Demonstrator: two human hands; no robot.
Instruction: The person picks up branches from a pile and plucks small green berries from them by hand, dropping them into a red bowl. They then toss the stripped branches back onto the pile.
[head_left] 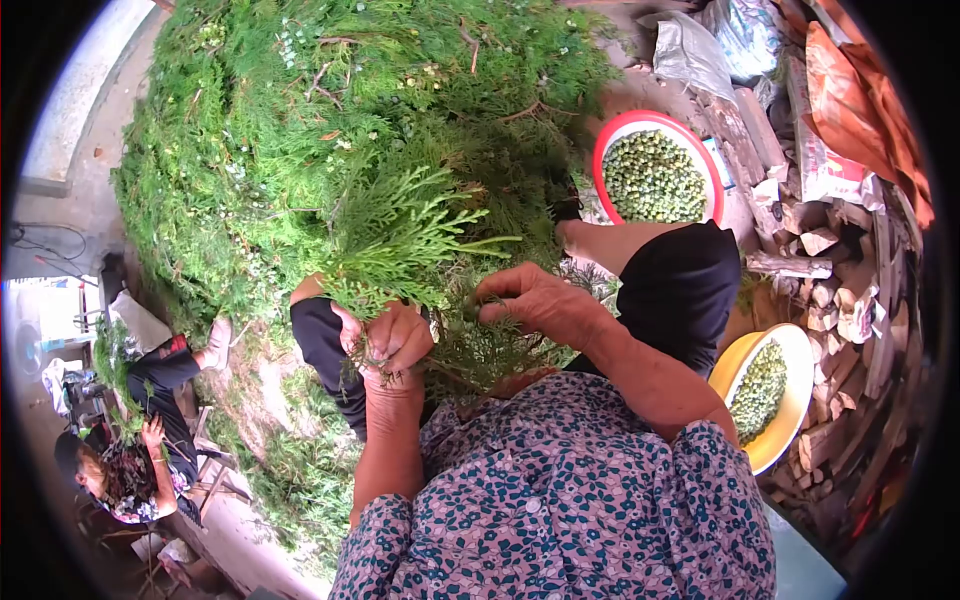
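Note:
My left hand (398, 338) is closed around the stem end of a green conifer branch (405, 240), whose flat, scaly sprays fan out upward and to the right. To the right of it, my right hand (535, 300) has thumb and fingers pinched together at the edge of the foliage. Whatever sits between those fingertips is too small to make out. Beyond both hands rises a large heap of cut conifer branches (260, 150), dotted with small pale cones. More sprigs lie over my lap, partly hidden by my hands.
A red-rimmed basin (655, 170) of small green cones stands beyond my right knee. Nearer, a yellow basin (765, 400) holds more. Stacked firewood (830, 380) and sacks (695, 55) line the right side. Another person (125, 470) sits at left, holding greenery.

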